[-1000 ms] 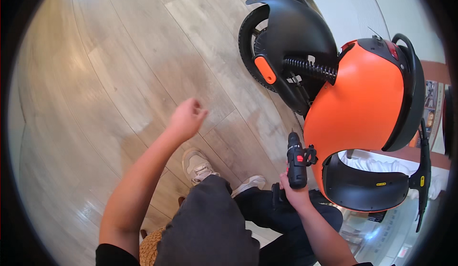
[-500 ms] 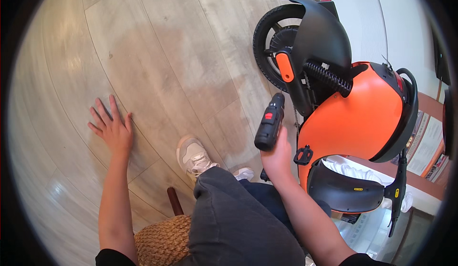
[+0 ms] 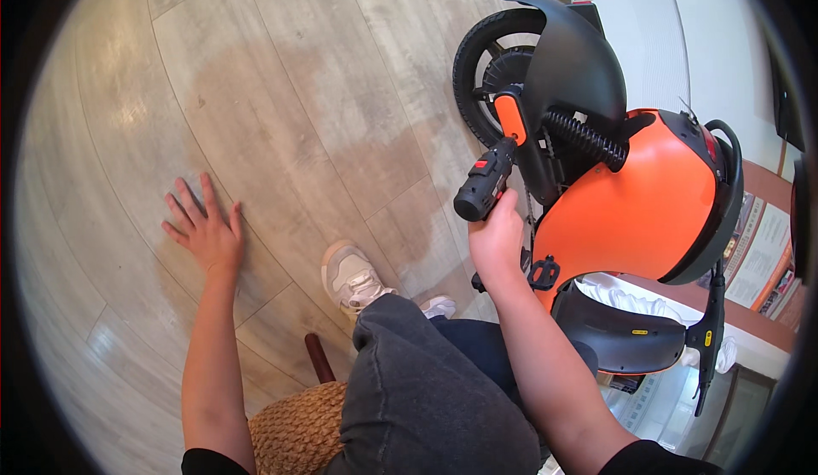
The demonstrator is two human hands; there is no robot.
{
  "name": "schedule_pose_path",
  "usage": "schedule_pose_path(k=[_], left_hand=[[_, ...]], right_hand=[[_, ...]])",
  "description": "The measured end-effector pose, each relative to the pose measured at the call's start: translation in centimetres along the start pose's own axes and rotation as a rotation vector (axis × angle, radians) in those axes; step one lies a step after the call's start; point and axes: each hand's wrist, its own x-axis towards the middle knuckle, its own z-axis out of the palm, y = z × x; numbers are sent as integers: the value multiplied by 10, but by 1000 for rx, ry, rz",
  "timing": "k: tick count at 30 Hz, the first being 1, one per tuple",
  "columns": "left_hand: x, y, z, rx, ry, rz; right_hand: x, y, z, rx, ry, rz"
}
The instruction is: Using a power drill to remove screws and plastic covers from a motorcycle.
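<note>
A black cordless drill with a red switch (image 3: 484, 184) is gripped in my right hand (image 3: 497, 241), fingers wrapped round its handle. Its front end reaches the lower end of the orange cover (image 3: 511, 119) beside the rear wheel (image 3: 477, 74); whether the tip touches a screw there I cannot make out. The wheel belongs to an orange and black electric scooter (image 3: 630, 194) on my right. On the left, over the wood-look floor, my left hand (image 3: 211, 238) is spread with fingers apart and holds nothing.
A black coil shock absorber (image 3: 586, 138) and a pedal (image 3: 544, 272) stick out of the scooter near my right arm. Below me is a woven stool (image 3: 298, 428) with a brown leg (image 3: 318, 357). My shoe (image 3: 349, 275) rests on the floor (image 3: 298, 134).
My right hand has carried the drill forward, away from me, so its front now meets the orange cover. The left hand stays spread, almost unmoved.
</note>
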Motion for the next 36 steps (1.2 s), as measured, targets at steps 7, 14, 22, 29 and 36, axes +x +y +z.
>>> schedule_pose_path(k=[7, 14, 22, 29, 36], left_hand=[[0, -3, 0, 1, 7, 0], [2, 2, -3, 10, -20, -2], [1, 4, -7, -15, -8, -10], [1, 2, -4, -4, 5, -10], [1, 2, -2, 16, -3, -11]], right_hand=[[9, -4, 3, -6, -5, 51], [14, -2, 9, 58, 34, 71], [15, -13, 15, 73, 7, 149], [13, -13, 13, 67, 13, 144], [15, -14, 20, 87, 51, 139]])
